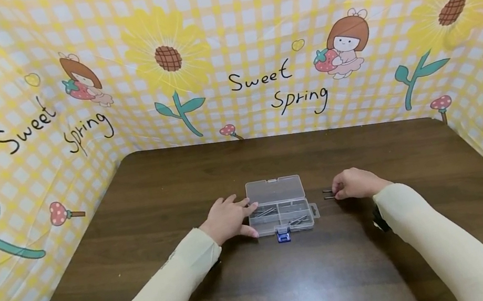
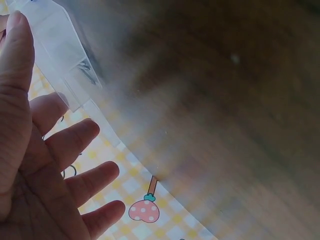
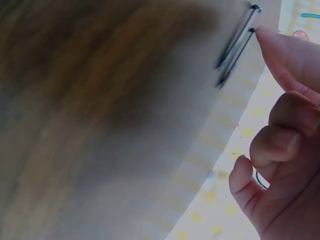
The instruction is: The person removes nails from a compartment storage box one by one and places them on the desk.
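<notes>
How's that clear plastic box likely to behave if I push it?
The clear plastic box looks thin-walled, so it'll probably slide easily. Its folded-back lid may flap. The loose metal pieces inside would likely shift.

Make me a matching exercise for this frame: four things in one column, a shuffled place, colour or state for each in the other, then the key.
1. left hand
2. right hand
3. lid
4. latch

A. blue, at the near edge of the clear box
B. beside the two loose metal pins
C. open, on the box's far side
D. at the box's left side

Pairs: 1-D, 2-B, 3-C, 4-A
</notes>
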`<action>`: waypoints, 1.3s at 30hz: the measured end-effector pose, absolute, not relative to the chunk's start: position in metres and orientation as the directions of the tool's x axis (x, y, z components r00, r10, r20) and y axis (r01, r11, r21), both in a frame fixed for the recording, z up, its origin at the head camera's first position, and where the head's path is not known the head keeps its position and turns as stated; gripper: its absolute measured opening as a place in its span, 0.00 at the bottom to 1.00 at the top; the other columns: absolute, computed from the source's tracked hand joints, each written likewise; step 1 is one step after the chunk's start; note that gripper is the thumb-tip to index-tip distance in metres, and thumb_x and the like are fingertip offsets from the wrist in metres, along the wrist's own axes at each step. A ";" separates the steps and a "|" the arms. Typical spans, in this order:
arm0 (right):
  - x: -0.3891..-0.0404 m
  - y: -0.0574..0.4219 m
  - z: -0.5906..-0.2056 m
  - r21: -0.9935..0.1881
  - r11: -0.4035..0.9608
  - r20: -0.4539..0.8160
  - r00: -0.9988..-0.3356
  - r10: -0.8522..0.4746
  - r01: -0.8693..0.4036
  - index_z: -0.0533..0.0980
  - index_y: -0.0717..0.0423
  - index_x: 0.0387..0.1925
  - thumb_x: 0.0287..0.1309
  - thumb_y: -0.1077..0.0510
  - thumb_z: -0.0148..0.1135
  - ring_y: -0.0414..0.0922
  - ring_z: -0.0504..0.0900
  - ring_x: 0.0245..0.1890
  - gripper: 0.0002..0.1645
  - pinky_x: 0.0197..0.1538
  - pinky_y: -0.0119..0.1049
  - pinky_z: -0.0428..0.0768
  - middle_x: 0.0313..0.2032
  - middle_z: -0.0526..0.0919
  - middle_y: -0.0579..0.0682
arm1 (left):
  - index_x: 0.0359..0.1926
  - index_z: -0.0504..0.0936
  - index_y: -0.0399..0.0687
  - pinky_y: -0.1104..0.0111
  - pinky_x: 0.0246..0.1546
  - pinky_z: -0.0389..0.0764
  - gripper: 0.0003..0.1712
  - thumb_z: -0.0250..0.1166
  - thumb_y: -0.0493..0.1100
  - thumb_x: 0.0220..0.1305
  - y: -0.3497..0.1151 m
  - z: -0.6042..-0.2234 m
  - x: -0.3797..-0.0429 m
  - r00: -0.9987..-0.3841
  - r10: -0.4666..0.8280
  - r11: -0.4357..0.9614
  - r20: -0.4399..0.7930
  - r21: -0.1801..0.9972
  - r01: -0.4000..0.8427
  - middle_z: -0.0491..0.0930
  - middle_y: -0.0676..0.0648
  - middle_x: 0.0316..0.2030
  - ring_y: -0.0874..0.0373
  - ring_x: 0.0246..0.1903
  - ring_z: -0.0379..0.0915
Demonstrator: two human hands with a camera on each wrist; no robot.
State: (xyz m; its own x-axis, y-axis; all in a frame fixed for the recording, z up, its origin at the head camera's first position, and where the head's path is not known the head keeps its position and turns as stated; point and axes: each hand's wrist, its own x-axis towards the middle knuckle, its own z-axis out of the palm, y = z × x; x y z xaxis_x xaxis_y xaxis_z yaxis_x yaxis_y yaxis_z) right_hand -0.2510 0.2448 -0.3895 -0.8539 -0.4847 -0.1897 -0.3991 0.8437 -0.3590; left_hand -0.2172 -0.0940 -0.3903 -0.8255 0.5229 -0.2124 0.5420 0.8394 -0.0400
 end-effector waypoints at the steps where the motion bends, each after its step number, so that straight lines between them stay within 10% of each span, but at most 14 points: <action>1: -0.251 0.243 -0.388 -0.364 0.840 -0.186 -0.853 -0.488 -0.402 0.79 0.55 0.28 0.55 0.62 0.66 0.42 0.75 0.30 0.02 0.38 0.43 0.76 0.31 0.82 0.46 | 0.68 0.68 0.60 0.49 0.63 0.60 0.45 0.62 0.69 0.50 -0.094 -0.390 -0.217 -0.827 0.520 0.842 -0.213 -0.038 0.539 0.68 0.48 0.66 0.40 0.66 0.58; 39: -0.233 0.193 -0.387 -0.588 0.616 -0.067 -0.728 -0.682 -0.524 0.84 0.61 0.40 0.56 0.58 0.67 0.37 0.79 0.32 0.12 0.41 0.36 0.78 0.35 0.86 0.47 | 0.70 0.65 0.57 0.50 0.63 0.60 0.45 0.57 0.70 0.55 -0.095 -0.387 -0.214 -0.807 0.549 0.811 -0.219 -0.091 0.577 0.66 0.47 0.67 0.40 0.67 0.57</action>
State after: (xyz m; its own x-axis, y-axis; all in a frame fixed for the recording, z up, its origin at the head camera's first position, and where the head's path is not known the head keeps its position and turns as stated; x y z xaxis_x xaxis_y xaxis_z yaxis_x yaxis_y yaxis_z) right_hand -0.2334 0.1930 -0.3868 -0.7279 -0.6824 -0.0667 -0.5241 0.6165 -0.5876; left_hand -0.2140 -0.0948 -0.3870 -0.8066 0.5492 -0.2188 0.5773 0.8114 -0.0915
